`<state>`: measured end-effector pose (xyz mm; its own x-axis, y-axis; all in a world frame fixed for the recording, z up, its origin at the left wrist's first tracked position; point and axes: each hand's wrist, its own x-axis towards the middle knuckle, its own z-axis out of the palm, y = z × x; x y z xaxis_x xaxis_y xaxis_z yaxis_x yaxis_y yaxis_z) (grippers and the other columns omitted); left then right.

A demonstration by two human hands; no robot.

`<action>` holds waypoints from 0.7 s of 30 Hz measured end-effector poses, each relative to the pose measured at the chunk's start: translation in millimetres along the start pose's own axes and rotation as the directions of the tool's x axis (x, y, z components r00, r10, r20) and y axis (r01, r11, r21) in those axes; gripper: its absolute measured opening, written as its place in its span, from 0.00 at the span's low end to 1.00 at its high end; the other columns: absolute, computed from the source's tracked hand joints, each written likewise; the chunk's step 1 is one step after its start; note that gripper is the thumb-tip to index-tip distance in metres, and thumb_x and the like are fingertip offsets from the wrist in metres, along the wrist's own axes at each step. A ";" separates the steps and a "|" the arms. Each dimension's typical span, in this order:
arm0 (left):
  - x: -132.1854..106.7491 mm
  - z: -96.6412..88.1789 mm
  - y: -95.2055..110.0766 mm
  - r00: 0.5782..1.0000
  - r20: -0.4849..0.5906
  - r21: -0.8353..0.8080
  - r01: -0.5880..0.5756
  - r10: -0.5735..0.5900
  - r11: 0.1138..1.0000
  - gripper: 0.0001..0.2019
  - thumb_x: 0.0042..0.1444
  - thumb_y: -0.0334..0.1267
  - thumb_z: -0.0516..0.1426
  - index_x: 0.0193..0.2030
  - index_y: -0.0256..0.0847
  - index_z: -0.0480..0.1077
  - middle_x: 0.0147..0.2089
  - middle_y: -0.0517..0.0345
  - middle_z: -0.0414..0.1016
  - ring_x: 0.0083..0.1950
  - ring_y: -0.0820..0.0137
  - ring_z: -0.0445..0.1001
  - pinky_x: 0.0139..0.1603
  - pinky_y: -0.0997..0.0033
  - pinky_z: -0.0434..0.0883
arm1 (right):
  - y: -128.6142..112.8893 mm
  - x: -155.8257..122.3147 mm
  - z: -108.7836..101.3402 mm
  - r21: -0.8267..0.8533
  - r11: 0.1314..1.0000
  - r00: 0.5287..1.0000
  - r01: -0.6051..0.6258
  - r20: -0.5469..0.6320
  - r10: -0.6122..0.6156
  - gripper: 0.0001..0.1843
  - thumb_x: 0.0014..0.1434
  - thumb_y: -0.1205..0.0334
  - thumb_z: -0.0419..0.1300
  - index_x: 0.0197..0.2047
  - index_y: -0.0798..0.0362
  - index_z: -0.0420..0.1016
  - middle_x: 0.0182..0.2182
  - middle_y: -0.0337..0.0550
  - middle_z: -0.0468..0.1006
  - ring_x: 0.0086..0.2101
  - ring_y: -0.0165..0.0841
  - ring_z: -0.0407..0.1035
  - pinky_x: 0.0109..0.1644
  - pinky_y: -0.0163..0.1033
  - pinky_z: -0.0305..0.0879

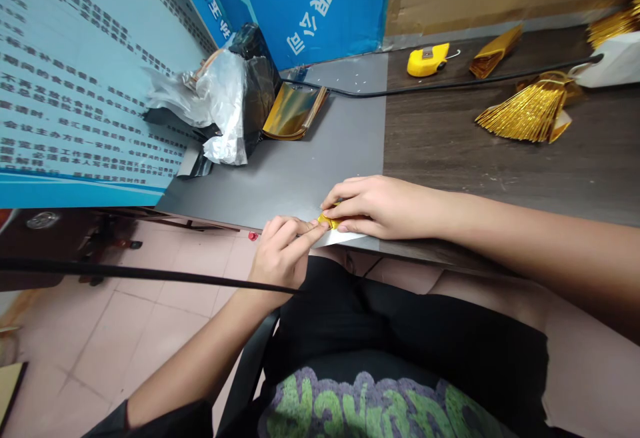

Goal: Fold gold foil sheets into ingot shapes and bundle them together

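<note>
A small folded piece of gold foil (329, 221) is pinched at the near edge of a grey mat (300, 158). My right hand (385, 208) grips it from the right, and the fingertips of my left hand (283, 251) press it from the left. A white sheet (343, 238) lies under the foil and hands, partly hidden by them. Behind them on the mat rests a stack of gold foil sheets (294, 110). The foil piece's exact shape is mostly hidden by my fingers.
A black cable (450, 83) runs across the dark wooden table (500, 171), which holds a yellow tape measure (427, 59) and gold fringed bundles (525, 113). Plastic bags (225, 108) stand against a printed blue-and-white board (85, 78). A tiled floor (150, 318) lies below the table edge.
</note>
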<state>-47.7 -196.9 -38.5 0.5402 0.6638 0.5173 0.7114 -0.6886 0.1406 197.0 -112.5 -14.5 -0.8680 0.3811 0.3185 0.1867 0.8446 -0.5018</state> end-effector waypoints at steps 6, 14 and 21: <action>1.8 0.0 0.9 1.000 -0.004 -0.023 0.011 -0.011 1.000 0.17 0.64 0.24 0.53 0.54 0.45 0.73 0.43 0.57 0.79 0.45 0.72 0.73 0.47 0.68 0.68 | 0.1 -0.6 1.8 -0.005 1.000 1.000 0.006 -0.009 -0.006 0.16 0.71 0.62 0.55 0.52 0.56 0.82 0.50 0.52 0.80 0.47 0.40 0.74 0.53 0.46 0.70; 2.6 1.9 0.6 0.999 -0.038 -0.025 0.001 -0.002 1.000 0.16 0.64 0.23 0.53 0.53 0.46 0.73 0.41 0.60 0.79 0.45 0.73 0.73 0.47 0.68 0.69 | -0.5 -1.1 1.6 -0.020 1.000 1.000 0.020 -0.018 -0.020 0.15 0.71 0.62 0.55 0.52 0.57 0.82 0.47 0.52 0.80 0.46 0.40 0.73 0.52 0.45 0.70; 12.9 -7.3 4.5 0.997 0.045 -0.062 0.068 -0.065 0.996 0.12 0.63 0.27 0.56 0.51 0.42 0.73 0.40 0.58 0.77 0.42 0.72 0.70 0.46 0.68 0.69 | -0.3 -2.9 0.6 0.041 0.999 0.999 -0.033 -0.040 0.034 0.13 0.69 0.62 0.58 0.48 0.57 0.83 0.48 0.51 0.79 0.42 0.36 0.76 0.50 0.42 0.71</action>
<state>-40.7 -193.6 -25.0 0.5125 0.7199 0.4681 0.7171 -0.6587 0.2278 199.2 -114.0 -15.7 -0.8418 0.4246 0.3334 0.1956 0.8155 -0.5446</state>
